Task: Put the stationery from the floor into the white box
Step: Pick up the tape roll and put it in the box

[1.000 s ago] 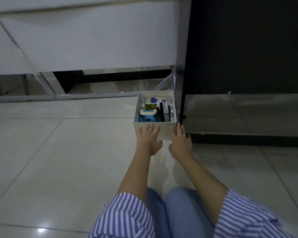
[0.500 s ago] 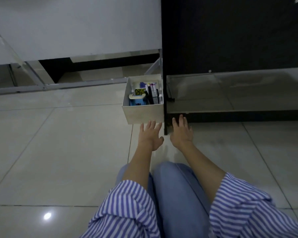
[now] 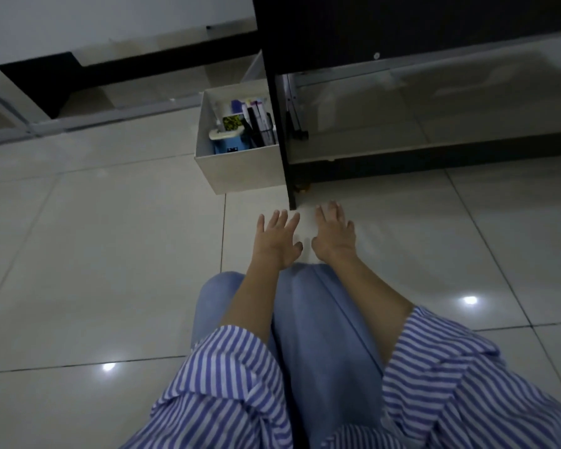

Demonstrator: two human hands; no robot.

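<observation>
- Step in hand, as judged: the filling looks done. The white box (image 3: 240,171) sits on the tiled floor (image 3: 94,254) with stationery (image 3: 240,124) standing upright inside it; no loose item shows on the tiles in view.
- Contents seen: a blue tub-like item with a pale lid at the near left, a yellow-and-black patterned piece behind it, and dark flat cases and pale cartons along the right wall. Finer identification not possible; light is dim.
- Box position: its right side is just beside the black upright (image 3: 280,124) of a dark shelf unit (image 3: 434,150); whether they touch cannot be told.
- Left hand (image 3: 277,243): fingers spread wide, palm down, holding nothing, clear of the box.
- Right hand (image 3: 334,234): likewise spread and empty, its fingertips near the foot of the black upright. Whether either palm rests on the tiles cannot be told.
- Both forearms reach forward from striped sleeves (image 3: 234,384) over knees in blue trousers (image 3: 321,319).
- Next move, judgement only: little is left beyond a check of the floor outside this view for stray items. Anything found would need a reach forward and a drop into the free space at the box's left.
- In the way: the upright crowds the box's right edge. A pale frame (image 3: 78,124) with a dark gap beneath runs behind, where a small item could hide.
- Ceiling-light reflections mark the tiles; they are not objects.
</observation>
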